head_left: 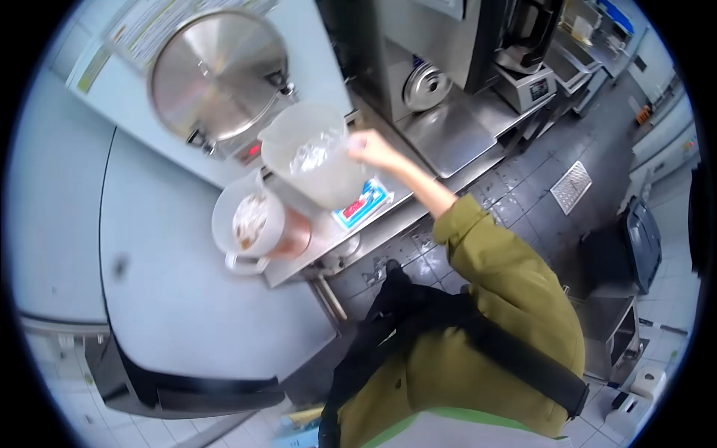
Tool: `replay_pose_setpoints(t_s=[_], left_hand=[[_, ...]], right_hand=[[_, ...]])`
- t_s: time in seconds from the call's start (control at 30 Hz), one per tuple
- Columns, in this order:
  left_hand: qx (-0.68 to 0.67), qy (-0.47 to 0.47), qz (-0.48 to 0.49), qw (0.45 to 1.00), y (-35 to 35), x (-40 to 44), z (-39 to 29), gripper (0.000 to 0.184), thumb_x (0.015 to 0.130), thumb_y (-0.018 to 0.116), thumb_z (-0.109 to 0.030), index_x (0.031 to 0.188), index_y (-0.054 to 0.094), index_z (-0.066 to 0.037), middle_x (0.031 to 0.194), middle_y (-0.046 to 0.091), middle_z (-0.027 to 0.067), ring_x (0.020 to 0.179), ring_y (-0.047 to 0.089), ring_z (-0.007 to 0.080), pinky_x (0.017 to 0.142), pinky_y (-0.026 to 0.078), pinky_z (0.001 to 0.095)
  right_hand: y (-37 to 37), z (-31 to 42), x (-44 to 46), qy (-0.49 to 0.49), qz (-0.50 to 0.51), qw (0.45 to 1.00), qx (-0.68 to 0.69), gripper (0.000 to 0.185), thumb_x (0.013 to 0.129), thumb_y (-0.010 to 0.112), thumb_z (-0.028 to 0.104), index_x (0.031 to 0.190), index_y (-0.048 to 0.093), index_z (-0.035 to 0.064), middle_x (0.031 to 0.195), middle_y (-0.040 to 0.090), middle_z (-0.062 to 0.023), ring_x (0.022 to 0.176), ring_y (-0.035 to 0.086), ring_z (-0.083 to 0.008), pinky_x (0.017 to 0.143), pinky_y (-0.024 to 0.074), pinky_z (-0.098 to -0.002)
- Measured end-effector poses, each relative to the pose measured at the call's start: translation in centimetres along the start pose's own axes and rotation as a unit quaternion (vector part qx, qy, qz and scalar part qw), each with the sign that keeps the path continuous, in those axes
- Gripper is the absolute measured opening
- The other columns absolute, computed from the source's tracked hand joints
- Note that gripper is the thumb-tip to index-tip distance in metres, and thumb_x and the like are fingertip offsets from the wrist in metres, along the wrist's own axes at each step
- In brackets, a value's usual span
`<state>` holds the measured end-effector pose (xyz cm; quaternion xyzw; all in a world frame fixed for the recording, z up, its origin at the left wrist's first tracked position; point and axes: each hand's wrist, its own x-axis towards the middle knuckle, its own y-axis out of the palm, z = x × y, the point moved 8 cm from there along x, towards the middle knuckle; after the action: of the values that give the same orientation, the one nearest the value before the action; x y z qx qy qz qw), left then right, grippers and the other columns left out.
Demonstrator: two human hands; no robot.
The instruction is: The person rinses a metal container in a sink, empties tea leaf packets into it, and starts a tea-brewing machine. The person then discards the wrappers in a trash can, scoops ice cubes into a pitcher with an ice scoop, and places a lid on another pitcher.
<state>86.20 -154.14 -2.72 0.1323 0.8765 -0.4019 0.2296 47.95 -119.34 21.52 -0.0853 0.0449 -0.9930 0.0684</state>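
My right hand (371,149) is closed around the side of a large translucent pitcher (328,183), at its handle. Clear, shiny contents, perhaps ice or water, show inside it. Beside it on the left stands a second pitcher (287,231) with reddish-brown liquid and pale, ice-like pieces on top; its handle points toward me and nobody holds it. A blue and white packet (364,203) with red print lies on the steel counter (321,239) by the held pitcher's base. My left hand is out of the frame.
A large round pot with a steel lid (218,75) and clamps stands behind the pitchers. Toward the right are a round metal lid (427,86), a steel tray (450,133) and a scale (526,88). A dark bin (624,243) stands on the tiled floor.
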Motion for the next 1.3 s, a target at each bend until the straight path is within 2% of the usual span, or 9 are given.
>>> replay_pose_setpoints(t_s=[0.33, 0.5, 0.53, 0.6, 1.03, 1.17, 1.2, 1.23, 1.3], left_hand=[[-0.05, -0.087, 0.091, 0.991, 9.0, 6.7, 2.5, 0.021, 0.079, 0.049, -0.023, 0.082, 0.054, -0.003, 0.076, 0.054, 0.0182, 0.07, 0.053, 0.0363, 0.061, 0.044, 0.0446], [0.016, 0.12, 0.056, 0.991, 14.0, 12.9, 2.5, 0.02, 0.079, 0.049, -0.022, 0.08, 0.054, -0.003, 0.073, 0.054, 0.018, 0.068, 0.052, 0.0368, 0.06, 0.045, 0.0447], [0.138, 0.151, 0.0, 0.979, 13.0, 11.9, -4.4, 0.019, 0.079, 0.048, -0.02, 0.084, 0.054, -0.002, 0.078, 0.055, 0.0191, 0.074, 0.053, 0.039, 0.065, 0.045, 0.0448], [-0.051, -0.097, 0.004, 0.994, 12.9, 12.4, -7.9, 0.022, 0.083, 0.046, -0.022, 0.093, 0.055, -0.005, 0.092, 0.059, 0.0213, 0.091, 0.055, 0.0387, 0.076, 0.045, 0.0437], [-0.186, -0.219, -0.06, 0.956, 17.1, 5.8, -7.9, 0.025, 0.08, 0.049, -0.023, 0.091, 0.054, -0.002, 0.086, 0.061, 0.0211, 0.088, 0.057, 0.0377, 0.075, 0.045, 0.04], [-0.166, -0.255, -0.081, 0.949, 17.0, 3.5, -10.5, 0.024, 0.083, 0.047, -0.022, 0.094, 0.055, -0.002, 0.086, 0.062, 0.0185, 0.087, 0.059, 0.0336, 0.075, 0.045, 0.0368], [-0.179, -0.268, -0.101, 0.941, 17.1, 3.4, -10.6, 0.024, 0.085, 0.046, -0.022, 0.093, 0.056, -0.002, 0.084, 0.062, 0.0175, 0.083, 0.06, 0.0307, 0.073, 0.046, 0.0356], [-0.177, -0.262, -0.097, 0.944, 17.2, 3.7, -11.2, 0.024, 0.085, 0.046, -0.023, 0.093, 0.056, -0.002, 0.084, 0.062, 0.0174, 0.082, 0.06, 0.0302, 0.073, 0.046, 0.0361], [-0.178, -0.266, -0.114, 0.941, 16.2, 3.8, -11.0, 0.026, 0.085, 0.047, -0.024, 0.091, 0.056, -0.001, 0.083, 0.062, 0.0173, 0.079, 0.06, 0.0292, 0.071, 0.046, 0.037]], right_hand=[[-17.9, 5.4, -12.5, 0.054, -0.229, 0.97, 0.062, 0.01, 0.06, 0.056, 0.001, 0.069, 0.056, -0.0005, 0.062, 0.051, 0.0017, 0.058, 0.045, -0.0059, 0.052, 0.0355, -0.0209], [-24.4, 6.1, -15.6, 0.058, -0.289, 0.955, -0.021, 0.012, 0.06, 0.056, 0.001, 0.071, 0.057, -0.0032, 0.061, 0.05, 0.0012, 0.055, 0.043, -0.0041, 0.05, 0.0337, -0.0202], [-25.9, 5.1, -15.8, 0.058, -0.283, 0.957, -0.037, 0.011, 0.062, 0.055, 0.0, 0.072, 0.057, -0.0029, 0.063, 0.05, 0.0019, 0.055, 0.042, -0.0035, 0.05, 0.0323, -0.0194], [-27.9, 4.8, -15.7, 0.042, -0.3, 0.953, -0.015, 0.005, 0.064, 0.054, -0.001, 0.068, 0.055, -0.0005, 0.062, 0.048, 0.0033, 0.055, 0.04, -0.0029, 0.05, 0.0303, -0.018], [-34.3, -3.9, -7.9, -0.05, -0.337, 0.934, 0.108, 0.012, 0.059, 0.053, -0.003, 0.07, 0.05, 0.0018, 0.061, 0.051, -0.0022, 0.051, 0.043, -0.0085, 0.049, 0.033, -0.0204], [-37.7, -7.6, -6.2, -0.056, -0.342, 0.936, 0.062, 0.036, 0.063, 0.048, -0.002, 0.098, 0.052, -0.0031, 0.084, 0.053, -0.01, 0.069, 0.052, -0.0159, 0.06, 0.0434, -0.0235], [-38.9, -7.7, -6.4, -0.056, -0.433, 0.897, 0.074, 0.022, 0.056, 0.05, -0.003, 0.078, 0.045, -0.0006, 0.06, 0.049, -0.0048, 0.05, 0.045, -0.014, 0.052, 0.0382, -0.0247], [-41.1, -9.7, -5.8, -0.069, -0.439, 0.889, 0.109, 0.021, 0.057, 0.049, -0.003, 0.077, 0.045, -0.0019, 0.062, 0.049, -0.0064, 0.05, 0.044, -0.0156, 0.052, 0.04, -0.0259], [-42.8, -11.4, -5.4, 0.026, -0.437, 0.896, 0.076, 0.039, 0.061, 0.047, -0.007, 0.099, 0.043, -0.0049, 0.08, 0.05, -0.0119, 0.063, 0.049, -0.0186, 0.058, 0.0464, -0.0319]])
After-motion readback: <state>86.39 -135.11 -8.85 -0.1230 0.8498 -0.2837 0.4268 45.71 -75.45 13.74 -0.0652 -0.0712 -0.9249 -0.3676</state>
